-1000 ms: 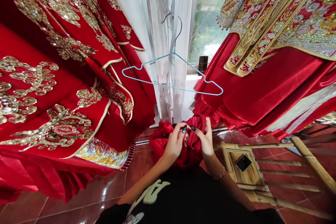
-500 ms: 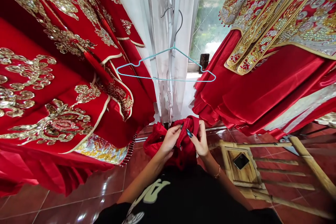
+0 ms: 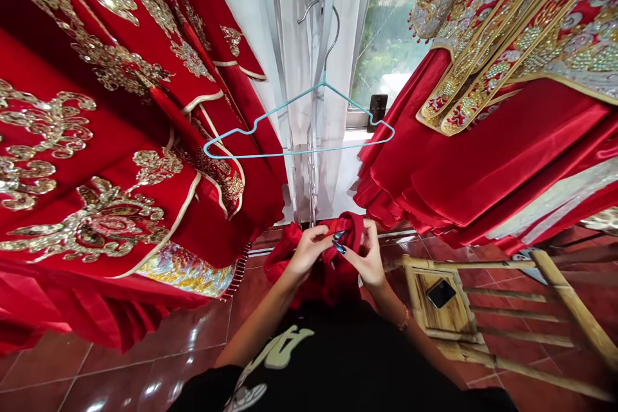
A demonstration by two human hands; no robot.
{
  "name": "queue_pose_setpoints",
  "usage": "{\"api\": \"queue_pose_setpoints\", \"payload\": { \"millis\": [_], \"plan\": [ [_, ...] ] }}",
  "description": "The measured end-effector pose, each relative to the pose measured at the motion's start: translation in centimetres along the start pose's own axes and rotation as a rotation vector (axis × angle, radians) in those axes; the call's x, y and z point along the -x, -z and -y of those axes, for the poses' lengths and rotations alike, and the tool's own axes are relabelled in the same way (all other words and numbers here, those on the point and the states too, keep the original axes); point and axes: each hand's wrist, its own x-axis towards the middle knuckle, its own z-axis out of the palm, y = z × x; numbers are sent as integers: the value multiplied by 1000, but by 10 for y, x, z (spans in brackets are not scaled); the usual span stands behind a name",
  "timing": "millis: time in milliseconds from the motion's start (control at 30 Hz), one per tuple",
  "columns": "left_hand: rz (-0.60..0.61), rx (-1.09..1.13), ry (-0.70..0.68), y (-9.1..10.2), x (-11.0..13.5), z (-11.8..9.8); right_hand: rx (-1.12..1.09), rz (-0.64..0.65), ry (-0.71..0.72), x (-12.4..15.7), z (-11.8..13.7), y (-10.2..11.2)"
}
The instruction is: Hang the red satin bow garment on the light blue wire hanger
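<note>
Big red gowns crusted with gold sequins hang either side of the grip: one gown (image 3: 96, 161) to the left, the other gown (image 3: 502, 161) to the right. Off to the right of the hands sits a bamboo stool (image 3: 454, 315) with a phone (image 3: 441, 293) on it. Straight ahead, a teal wire hanger (image 3: 299, 154) hangs crosswise. Right at the grip, a bunched red satin cloth (image 3: 328, 286) shows no clear long axis; the left hand (image 3: 309, 251) and right hand (image 3: 369, 264) pinch it close together, about equally near.

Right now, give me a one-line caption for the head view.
Left hand and right hand grip red satin cloth beneath a teal wire hanger, between gold-embroidered red robes.
</note>
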Motion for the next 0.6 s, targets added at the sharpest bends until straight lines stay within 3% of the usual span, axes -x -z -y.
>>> {"api": "queue_pose_setpoints", "payload": {
  "millis": [67, 167, 233, 300, 367, 400, 500, 533, 600],
  "plan": [
    [5, -36, -22, 14, 3, -14, 14, 9, -12, -6, -3, 14],
    [-12, -98, -41, 29, 7, -35, 194, -26, -48, -18, -4, 53],
    [15, -181, -82, 30, 8, -45, 375, -158, -2, -23, 0, 75],
    [60, -239, -119, 24, 6, -50, 464, -325, 137, -21, 10, 82],
    [103, -245, -131, 14, 3, -52, 436, -331, 253, -15, 20, 69],
    [118, -243, -135, 9, 1, -53, 405, -243, 264, -11, 23, 58],
    [123, -272, -170, 0, -1, -56, 372, 175, 167, -5, 23, 20],
    [116, -288, -177, -1, -1, -57, 370, 252, 153, -5, 21, 10],
    [98, -320, -187, 0, 1, -60, 421, 242, 187, -9, 15, -2]
  ]
}}
